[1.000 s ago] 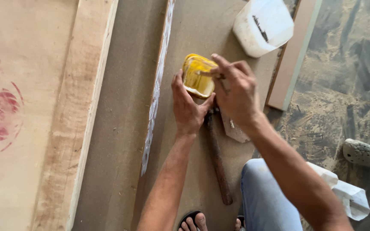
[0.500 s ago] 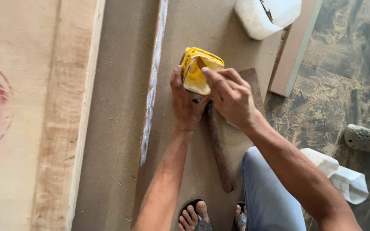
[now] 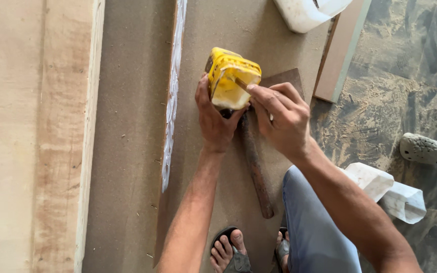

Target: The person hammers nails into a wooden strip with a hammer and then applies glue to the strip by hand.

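Fingers of the left hand point(image 3: 213, 119) were wrapped around the lower side of a yellow tub point(image 3: 230, 78), thumb on its left face and the other fingers curled beneath, holding it tilted with its open mouth facing up and to the right. Fingers of the right hand point(image 3: 281, 119) were pinched together on a thin wooden stick point(image 3: 242, 84), whose far end reached into the mouth of the tub. Both hands were closed on what they held, with no gap showing between fingers and object.

The tub sat just above a brown board point(image 3: 228, 167) lying flat on the floor. Under the hands, a hammer point(image 3: 254, 167) with a dark wooden handle lay on the board, its head hidden beneath the left hand and the tub. A small dark wooden plate point(image 3: 284, 78) lay just behind the right hand. Along the board's left edge ran a streak of white glue point(image 3: 170, 108). A white plastic jug point(image 3: 309, 12) stood near the top edge, well apart from the hands. At the bottom, the person's sandalled foot point(image 3: 228, 253) and blue-clad knee point(image 3: 314, 227) were visible.
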